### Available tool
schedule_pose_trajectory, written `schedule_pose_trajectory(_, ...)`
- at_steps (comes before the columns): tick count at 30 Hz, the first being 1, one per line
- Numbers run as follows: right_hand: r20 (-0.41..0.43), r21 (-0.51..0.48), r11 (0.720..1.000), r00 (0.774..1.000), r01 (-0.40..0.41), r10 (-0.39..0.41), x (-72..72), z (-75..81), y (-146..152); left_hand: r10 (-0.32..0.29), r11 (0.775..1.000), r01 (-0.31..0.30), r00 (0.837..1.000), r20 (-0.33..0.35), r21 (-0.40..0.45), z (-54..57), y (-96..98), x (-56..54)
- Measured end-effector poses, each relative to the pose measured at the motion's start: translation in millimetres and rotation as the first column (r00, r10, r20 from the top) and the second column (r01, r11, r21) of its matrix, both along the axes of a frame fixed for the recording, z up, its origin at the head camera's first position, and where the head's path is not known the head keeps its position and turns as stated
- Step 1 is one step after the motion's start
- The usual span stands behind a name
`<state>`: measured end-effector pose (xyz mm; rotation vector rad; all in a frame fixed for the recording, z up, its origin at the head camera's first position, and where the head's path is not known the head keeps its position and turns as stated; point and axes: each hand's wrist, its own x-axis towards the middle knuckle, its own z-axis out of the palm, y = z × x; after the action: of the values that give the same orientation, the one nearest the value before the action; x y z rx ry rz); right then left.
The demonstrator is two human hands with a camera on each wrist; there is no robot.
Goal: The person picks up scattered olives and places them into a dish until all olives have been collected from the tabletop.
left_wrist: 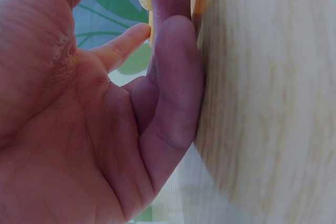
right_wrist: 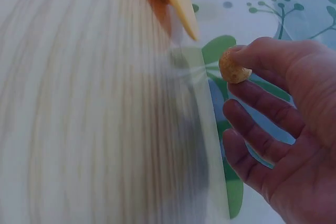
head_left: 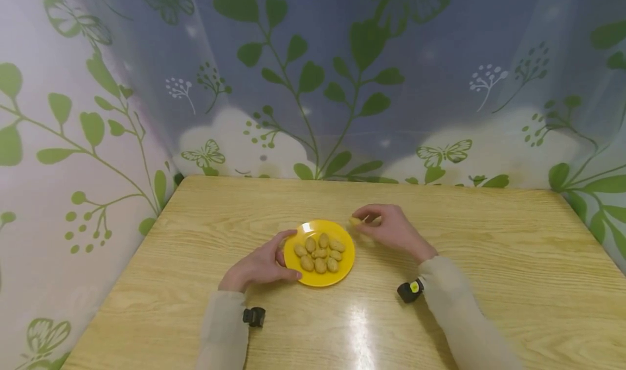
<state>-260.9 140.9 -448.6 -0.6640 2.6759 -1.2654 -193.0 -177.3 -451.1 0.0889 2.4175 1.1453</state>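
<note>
A round yellow plate (head_left: 348,264) stands on the wooden table, carrying several tan, wrinkled walnuts (head_left: 320,265) bunched in its middle. From the left side my left hand (head_left: 264,261) grips the plate, its thumb at the near rim and index finger at the far rim. In the left wrist view the other fingers (left_wrist: 178,82) curl low beside the tabletop. Just right of the plate, my right hand (head_left: 388,229) pinches one walnut (right_wrist: 233,67) between thumb and index finger, above the table. The remaining right fingers are loosely bent and hold nothing.
The light wood table (head_left: 489,283) reaches back to a curtain (head_left: 323,98) printed with green leaves and butterflies, which also hangs along the left side. A black wrist camera (head_left: 409,290) is strapped at the right sleeve, another camera (head_left: 254,317) at the left.
</note>
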Motion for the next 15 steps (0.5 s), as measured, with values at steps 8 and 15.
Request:
schedule_pose_trajectory(8, -0.017, 0.017, 0.999, 0.999, -0.041, 0.042, -3.3, 2.0, -25.4, -0.002, 1.0, 0.002, 1.0, -0.001, 0.004, -1.0, -0.9, 0.0)
schedule_pose_trajectory(15, -0.039, 0.012, 0.996, 0.995, -0.092, 0.092, -5.1, 3.8, -43.7, -0.008, 1.0, 0.008, 1.0, 0.0, -0.008, -1.0, -1.1, -0.5)
